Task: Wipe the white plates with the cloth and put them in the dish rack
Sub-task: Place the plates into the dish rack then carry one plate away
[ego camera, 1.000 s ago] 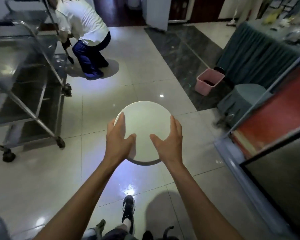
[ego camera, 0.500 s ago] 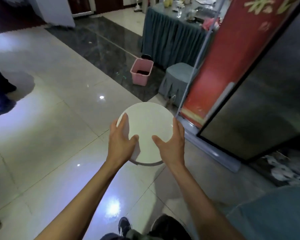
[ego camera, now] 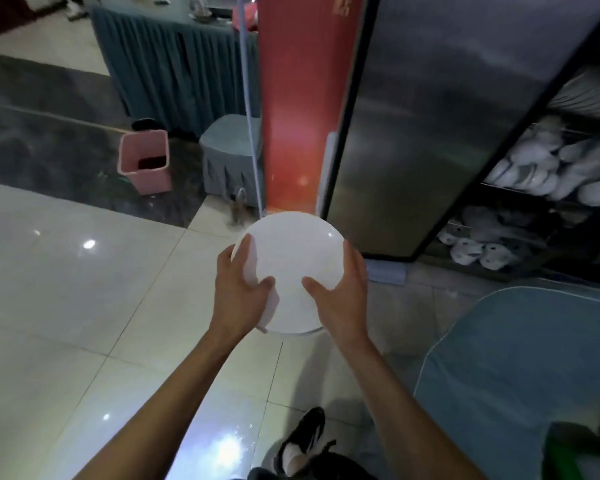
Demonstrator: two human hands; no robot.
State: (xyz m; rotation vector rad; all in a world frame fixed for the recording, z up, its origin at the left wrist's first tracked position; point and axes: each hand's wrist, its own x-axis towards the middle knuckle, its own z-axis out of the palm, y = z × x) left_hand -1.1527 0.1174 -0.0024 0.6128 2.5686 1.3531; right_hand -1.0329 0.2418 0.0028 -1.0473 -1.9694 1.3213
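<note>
Plates (ego camera: 293,268), stacked, white, are gripped at opposite rims by left hand (ego camera: 238,292) and right hand (ego camera: 340,296). Carrying step is judged in hand. Next, the shelved rack (ego camera: 548,188) at right must be reached.

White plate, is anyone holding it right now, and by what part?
Yes. Both hands hold the white plate by opposite rims: left hand on its left edge, right hand on its right edge, thumbs on top.

The plate (ego camera: 291,268) sits at frame centre, the left hand (ego camera: 238,292) on its left edge, the right hand (ego camera: 340,292) on its right. A bin (ego camera: 145,162) stands upper left, a stool (ego camera: 229,155) beside it, shelves of dishes (ego camera: 541,178) far right.
</note>
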